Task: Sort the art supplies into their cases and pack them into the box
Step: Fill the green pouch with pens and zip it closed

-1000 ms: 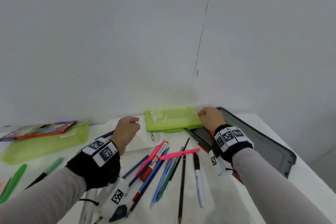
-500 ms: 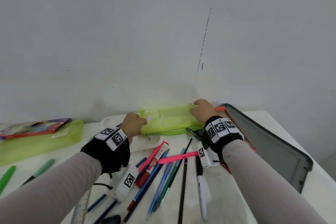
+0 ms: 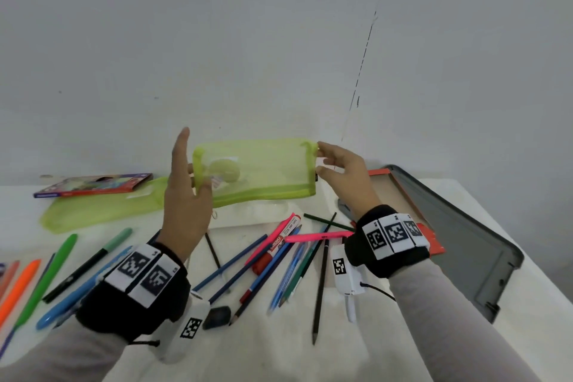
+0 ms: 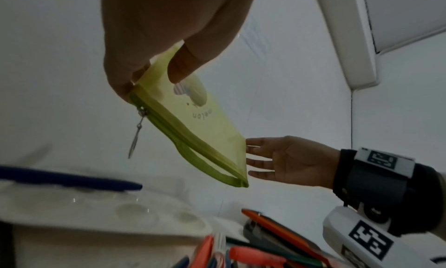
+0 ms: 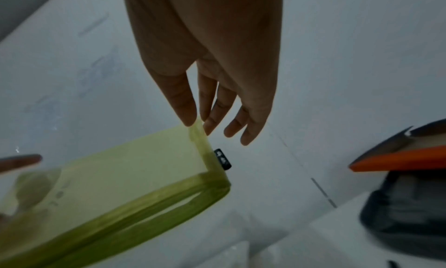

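The left hand's [image 3: 186, 195] thumb [image 4: 185, 62] and a finger behind it pinch the left end of a lime-green mesh pouch [image 3: 257, 174], while its forefinger stands straight up, free of the fabric. The right hand [image 3: 344, 177] pinches the pouch's upper right corner between thumb [image 5: 178, 98] and the finger next to it; its other fingers [image 5: 251, 123] hang loosely spread and touch nothing. Between the two hands the pouch is stretched out flat and held clear above the white table [image 3: 310, 360], its zip edge along the bottom with the metal pull [image 4: 137, 131] dangling at the left end and a gap in the zip visible toward the right end. A pale melon print with the word "melon" shows through the mesh near the left hand. Below the pouch lies a white paint palette [image 3: 260, 214] with round wells. A second green pouch [image 3: 102, 211] lies flat to the left on the table, with a colourful flat box [image 3: 93, 186] resting on its far edge. Nearer the person, pens, pencils and markers are scattered loose: a pink highlighter [image 3: 316, 237], a red-and-white marker [image 3: 279, 242], blue pens, a dark pencil [image 3: 321, 285], green markers [image 3: 46, 273] and an orange one [image 3: 18, 291] at the far left, and a small dark eraser [image 3: 218, 316]. To the right sits an open grey case [image 3: 474, 245] with an orange-edged tray [image 3: 400, 192] inside it, just beside the right wrist.
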